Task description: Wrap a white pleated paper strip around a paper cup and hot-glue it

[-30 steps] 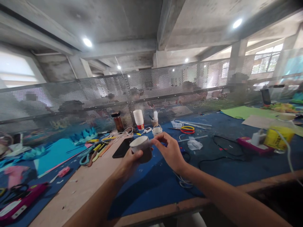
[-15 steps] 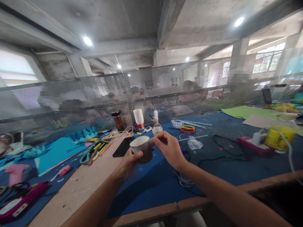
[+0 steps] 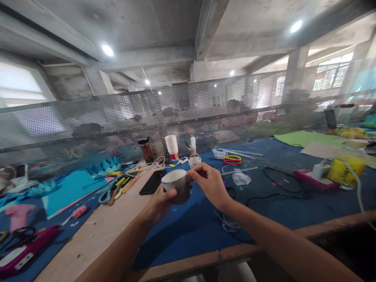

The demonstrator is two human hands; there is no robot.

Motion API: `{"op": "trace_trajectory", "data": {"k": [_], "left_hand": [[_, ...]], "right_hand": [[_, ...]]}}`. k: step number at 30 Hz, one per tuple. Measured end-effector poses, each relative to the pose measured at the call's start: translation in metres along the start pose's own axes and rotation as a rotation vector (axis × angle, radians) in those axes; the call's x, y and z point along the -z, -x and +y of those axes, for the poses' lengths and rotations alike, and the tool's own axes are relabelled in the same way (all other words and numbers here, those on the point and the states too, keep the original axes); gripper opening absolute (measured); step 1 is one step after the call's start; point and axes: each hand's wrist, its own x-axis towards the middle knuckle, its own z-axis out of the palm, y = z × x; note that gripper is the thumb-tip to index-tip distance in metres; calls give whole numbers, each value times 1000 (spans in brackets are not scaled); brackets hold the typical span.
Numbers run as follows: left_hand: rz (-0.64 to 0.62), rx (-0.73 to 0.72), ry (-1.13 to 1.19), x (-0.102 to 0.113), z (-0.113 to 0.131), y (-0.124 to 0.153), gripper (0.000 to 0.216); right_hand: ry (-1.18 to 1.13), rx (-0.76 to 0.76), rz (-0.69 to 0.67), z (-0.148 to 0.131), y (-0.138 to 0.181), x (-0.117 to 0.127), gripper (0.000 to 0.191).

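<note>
A small cup (image 3: pixel 179 188), white at the rim and grey in shadow on its side, is held above the blue table by my left hand (image 3: pixel 164 197). The thumb of that hand lies across the cup's front, and its other fingers are mostly hidden behind and under it. At the cup's right rim, my right hand (image 3: pixel 207 182) has thumb and forefinger pinched together. Whether something small sits between those fingertips I cannot make out. Just beyond the cup, a black phone (image 3: pixel 152 182) lies on a pale board, and a small white cup (image 3: pixel 194 160) stands near my right fingers.
Stacked paper cups (image 3: pixel 172 147) and a brown bottle (image 3: pixel 146 150) stand by the perforated screen (image 3: pixel 202 103). Scissors (image 3: pixel 232 159) and cables lie at right, near a purple power strip (image 3: pixel 317 180) and a yellow container (image 3: pixel 346 172). Cutting tools (image 3: pixel 123 187) and blue paper (image 3: pixel 73 192) are left.
Almost nothing differs. Both hands and the cup keep the same places, with only a very slight shift of the whole view.
</note>
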Motion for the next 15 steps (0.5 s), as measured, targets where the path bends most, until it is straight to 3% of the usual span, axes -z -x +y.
{"op": "trace_trajectory", "data": {"k": [15], "left_hand": [[-52, 22, 79, 4, -1, 2, 64]], "right_hand": [[-69, -52, -48, 1, -2, 0, 21]]}}
